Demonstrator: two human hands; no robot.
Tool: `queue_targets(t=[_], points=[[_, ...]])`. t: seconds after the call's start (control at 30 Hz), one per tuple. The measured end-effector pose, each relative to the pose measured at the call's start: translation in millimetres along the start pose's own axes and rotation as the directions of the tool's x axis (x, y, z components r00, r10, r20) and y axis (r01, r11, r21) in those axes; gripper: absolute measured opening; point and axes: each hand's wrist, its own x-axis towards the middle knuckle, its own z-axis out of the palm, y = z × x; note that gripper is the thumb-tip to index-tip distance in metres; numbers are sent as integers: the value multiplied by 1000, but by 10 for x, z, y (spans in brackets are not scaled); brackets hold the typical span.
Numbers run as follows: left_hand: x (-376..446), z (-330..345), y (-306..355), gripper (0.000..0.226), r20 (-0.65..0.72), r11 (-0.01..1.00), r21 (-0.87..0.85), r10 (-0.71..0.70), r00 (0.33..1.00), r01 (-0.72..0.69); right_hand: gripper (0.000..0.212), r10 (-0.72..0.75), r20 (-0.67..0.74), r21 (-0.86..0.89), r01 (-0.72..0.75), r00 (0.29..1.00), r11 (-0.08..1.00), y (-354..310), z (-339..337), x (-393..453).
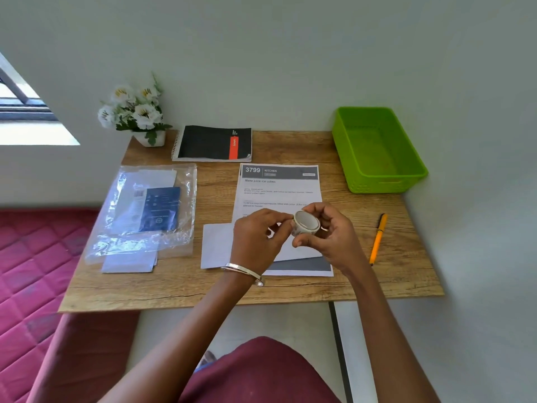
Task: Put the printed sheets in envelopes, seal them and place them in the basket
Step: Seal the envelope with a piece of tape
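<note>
Paper first: I see a printed sheet (280, 193) lying flat on the wooden table (406, 274). It is white with a dark band at the top that says 3799 and KITCHEN, and small lines of print below. A white envelope (216, 245) lies on its near left corner, partly under the hands. More envelopes sit in a clear plastic pack (145, 210) on the left side of the table, with a few poking out at the near end.

Both hands are up just above the near part of the sheet. My right hand (331, 237) has its fingers curled round a small roll of tape (305, 223), holding it. My left hand (258, 237) pinches at the edge of the same roll with its fingertips. A silver bangle (242, 270) is on the left wrist.

The green basket (377, 181) stands at the far right corner, well apart from the hands. A yellow pen (378, 238) lies just right of the right hand. A black notebook (213, 144) and a pot of white flowers (135, 112) are at the back.
</note>
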Motion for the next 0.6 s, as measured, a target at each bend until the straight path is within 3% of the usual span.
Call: queue_targets(t=[0.13, 0.27, 0.4, 0.6], points=[[-27, -33, -15, 5, -30, 998, -17, -60, 998, 60, 62, -10, -23, -29, 9, 1000, 1000, -18, 101, -23], [3, -56, -62, 5, 80, 930, -150, -328, 941, 337, 61, 8, -39, -45, -9, 999, 999, -26, 133, -28], [49, -74, -98, 10, 260, 742, -341, -516, 816, 578, 60, 54, -18, -55, -55, 998, 997, -21, 51, -23], [94, -38, -28, 12, 474, 416, -492, -609, 636, 765, 48, 140, 6, 36, -140, 990, 989, -35, -124, -65]])
